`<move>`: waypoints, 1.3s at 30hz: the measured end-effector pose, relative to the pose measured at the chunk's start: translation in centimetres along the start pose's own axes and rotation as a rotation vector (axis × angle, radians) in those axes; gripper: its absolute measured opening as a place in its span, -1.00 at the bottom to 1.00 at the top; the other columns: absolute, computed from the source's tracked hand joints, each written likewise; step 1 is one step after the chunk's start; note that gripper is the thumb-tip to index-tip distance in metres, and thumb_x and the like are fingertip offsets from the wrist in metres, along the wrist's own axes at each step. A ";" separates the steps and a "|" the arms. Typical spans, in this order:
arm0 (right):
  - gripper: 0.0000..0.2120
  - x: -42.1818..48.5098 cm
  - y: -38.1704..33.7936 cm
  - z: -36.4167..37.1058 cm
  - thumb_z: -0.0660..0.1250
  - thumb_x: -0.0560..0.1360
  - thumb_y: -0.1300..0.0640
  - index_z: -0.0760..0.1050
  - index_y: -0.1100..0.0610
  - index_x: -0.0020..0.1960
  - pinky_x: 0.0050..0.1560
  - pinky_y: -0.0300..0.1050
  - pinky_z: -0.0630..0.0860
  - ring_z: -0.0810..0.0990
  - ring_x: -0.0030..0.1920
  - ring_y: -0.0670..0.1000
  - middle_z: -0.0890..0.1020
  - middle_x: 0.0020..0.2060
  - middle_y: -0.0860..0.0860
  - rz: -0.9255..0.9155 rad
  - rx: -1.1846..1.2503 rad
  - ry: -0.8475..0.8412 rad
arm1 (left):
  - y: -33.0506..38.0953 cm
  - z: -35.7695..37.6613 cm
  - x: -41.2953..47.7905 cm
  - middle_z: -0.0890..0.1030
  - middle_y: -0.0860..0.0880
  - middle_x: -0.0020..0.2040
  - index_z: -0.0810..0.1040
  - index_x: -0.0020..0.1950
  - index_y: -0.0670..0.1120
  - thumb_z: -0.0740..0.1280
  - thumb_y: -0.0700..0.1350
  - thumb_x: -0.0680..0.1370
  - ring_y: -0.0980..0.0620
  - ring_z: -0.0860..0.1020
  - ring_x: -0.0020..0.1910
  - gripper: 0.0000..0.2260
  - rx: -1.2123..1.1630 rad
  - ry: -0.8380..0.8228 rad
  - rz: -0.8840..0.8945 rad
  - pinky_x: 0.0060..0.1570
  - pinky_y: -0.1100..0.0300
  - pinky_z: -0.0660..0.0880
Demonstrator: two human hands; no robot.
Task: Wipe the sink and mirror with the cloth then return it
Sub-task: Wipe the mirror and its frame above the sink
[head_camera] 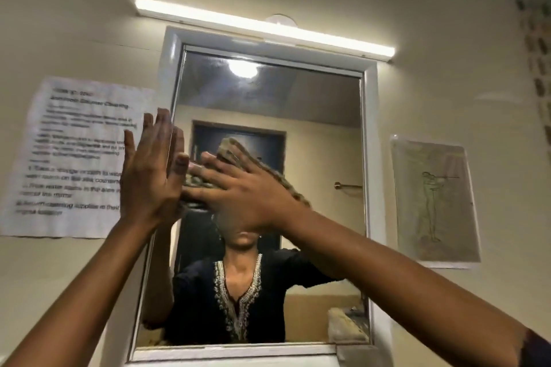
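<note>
1. Head view: printed notice [74,158] on the wall, just beyond the left hand [150,171], which is flat and released against the mirror's frame edge.
2. Right hand [238,191] spreads flat, pressing the cloth [229,149] onto the mirror [313,134] glass.
3. Sketch sheet [435,202] hangs well right of both hands.
</note>
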State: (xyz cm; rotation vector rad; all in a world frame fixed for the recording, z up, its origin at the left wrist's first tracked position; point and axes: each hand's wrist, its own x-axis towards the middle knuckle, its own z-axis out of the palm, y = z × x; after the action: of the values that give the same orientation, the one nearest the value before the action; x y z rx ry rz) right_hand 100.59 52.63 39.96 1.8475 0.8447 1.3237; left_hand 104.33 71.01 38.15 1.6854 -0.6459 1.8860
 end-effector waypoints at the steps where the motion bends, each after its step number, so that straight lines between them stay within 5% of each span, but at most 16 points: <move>1: -0.43 -0.7 1.2 -0.2 0.21 0.53 -0.02 0.09 -0.16 0.49 0.48 0.29 -0.22 0.03 0.54 0.09 0.17 0.53 -0.01 0.028 -0.016 0.018 | -0.4 0.2 0.1 -0.02 0.02 0.53 0.02 0.55 -0.13 -0.10 0.21 0.58 0.34 -0.19 0.48 -0.37 0.034 -0.038 0.004 0.45 0.36 -0.31; 5: -0.50 -2.4 11.2 -3.0 0.06 0.57 0.00 0.08 -0.20 0.49 0.49 0.26 -0.21 0.10 0.53 0.08 0.21 0.52 -0.03 0.484 -0.040 0.146 | -2.0 2.2 -0.1 -0.25 -0.08 0.56 -0.18 0.54 -0.12 0.14 0.17 0.56 0.00 -0.31 0.53 -0.27 0.322 -0.240 -0.039 0.52 -0.02 -0.22; 8: -0.55 -4.1 17.3 -4.9 -0.04 0.61 -0.04 0.05 -0.18 0.50 0.45 0.39 -0.15 -0.03 0.55 0.10 0.11 0.54 -0.06 0.825 -0.031 0.161 | -2.1 1.6 0.0 -0.06 0.01 0.57 -0.08 0.56 -0.06 0.18 0.06 0.56 0.09 -0.12 0.56 -0.33 0.114 -0.123 0.083 0.53 0.18 -0.19; 11: -0.55 -4.5 14.3 -4.0 -0.02 0.62 -0.07 -0.01 -0.21 0.50 0.45 0.40 -0.19 -0.10 0.55 0.12 0.04 0.55 -0.04 0.939 0.057 0.232 | -2.0 1.2 0.0 -0.03 0.09 0.56 -0.10 0.55 0.04 0.17 0.05 0.56 0.18 -0.07 0.55 -0.35 -0.029 -0.049 0.086 0.49 0.33 -0.14; 14: -0.45 -5.1 3.8 -1.0 0.08 0.58 -0.04 -0.06 -0.25 0.49 0.46 0.38 -0.24 -0.16 0.54 0.16 -0.01 0.56 -0.01 0.803 0.046 0.216 | -1.8 1.4 -0.3 -0.05 0.22 0.52 -0.08 0.54 0.12 0.12 0.09 0.58 0.25 -0.07 0.53 -0.41 -0.070 -0.032 0.090 0.46 0.41 -0.11; 17: -0.34 -7.7 -7.9 1.7 0.27 0.45 -0.01 0.09 -0.19 0.48 0.45 0.35 -0.30 -0.11 0.55 0.14 0.09 0.55 -0.01 0.249 0.063 0.071 | -3.1 3.0 0.2 -0.20 0.06 0.56 -0.18 0.55 -0.07 0.15 0.07 0.59 0.09 -0.23 0.54 -0.32 0.180 -0.235 -0.034 0.51 0.21 -0.21; 19: -0.39 -9.7 -10.1 2.3 0.22 0.48 -0.03 0.10 -0.18 0.48 0.45 0.38 -0.22 -0.09 0.55 0.11 0.12 0.54 -0.02 0.052 0.092 -0.047 | -3.7 3.9 0.3 -0.30 -0.03 0.56 -0.30 0.52 -0.10 0.13 0.07 0.58 0.03 -0.30 0.53 -0.27 0.268 -0.327 -0.118 0.53 0.11 -0.22; 23: -0.51 -10.4 -1.2 0.0 -0.04 0.55 -0.17 0.10 -0.22 0.47 0.44 0.38 -0.21 0.06 0.54 0.13 0.19 0.52 -0.03 0.267 0.020 0.045 | -3.1 3.5 0.1 -0.32 -0.11 0.54 -0.27 0.52 -0.16 0.13 0.11 0.57 -0.03 -0.33 0.53 -0.25 0.333 -0.348 -0.033 0.52 0.06 -0.26; 27: -0.53 -9.2 12.8 -3.6 0.04 0.61 -0.06 0.06 -0.19 0.49 0.42 0.42 -0.26 -0.07 0.55 0.14 0.07 0.55 -0.01 0.838 0.020 0.161 | -2.1 2.1 -0.4 -0.16 -0.04 0.57 -0.13 0.55 -0.09 0.24 0.11 0.53 0.03 -0.18 0.56 -0.23 0.226 -0.249 0.105 0.54 0.08 -0.07; 29: -0.54 -8.7 16.3 -4.5 0.01 0.62 -0.06 0.02 -0.19 0.50 0.43 0.42 -0.23 -0.12 0.55 0.15 0.03 0.56 0.00 0.938 0.050 0.147 | -1.7 1.3 -0.6 -0.04 0.03 0.56 -0.04 0.56 -0.02 0.21 0.15 0.54 0.09 -0.06 0.55 -0.30 0.122 -0.172 0.129 0.52 0.15 0.03; 33: -0.52 -10.5 12.1 -3.4 0.00 0.61 -0.07 -0.02 -0.21 0.50 0.45 0.40 -0.18 -0.13 0.55 0.15 0.02 0.56 0.01 0.826 0.085 0.115 | -1.2 0.8 -0.9 0.21 -0.02 0.53 0.05 0.54 0.07 0.16 0.21 0.53 0.08 0.15 0.50 -0.37 -0.047 -0.109 0.108 0.42 0.16 0.20; 39: -0.49 -22.2 -6.7 0.4 0.01 0.58 -0.05 0.01 -0.18 0.51 0.48 0.30 -0.27 -0.12 0.55 0.17 -0.05 0.55 0.02 0.529 0.074 -0.136 | -0.5 0.2 -0.9 0.33 -0.14 0.48 0.21 0.51 -0.05 0.16 0.12 0.57 -0.05 0.26 0.48 -0.47 -0.099 -0.066 0.111 0.36 0.08 0.29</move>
State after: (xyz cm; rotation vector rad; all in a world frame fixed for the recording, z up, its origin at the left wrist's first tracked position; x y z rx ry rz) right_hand 94.35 37.87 23.18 2.2892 0.3437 1.4642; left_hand 104.88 71.21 37.31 1.6857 -0.8609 1.8474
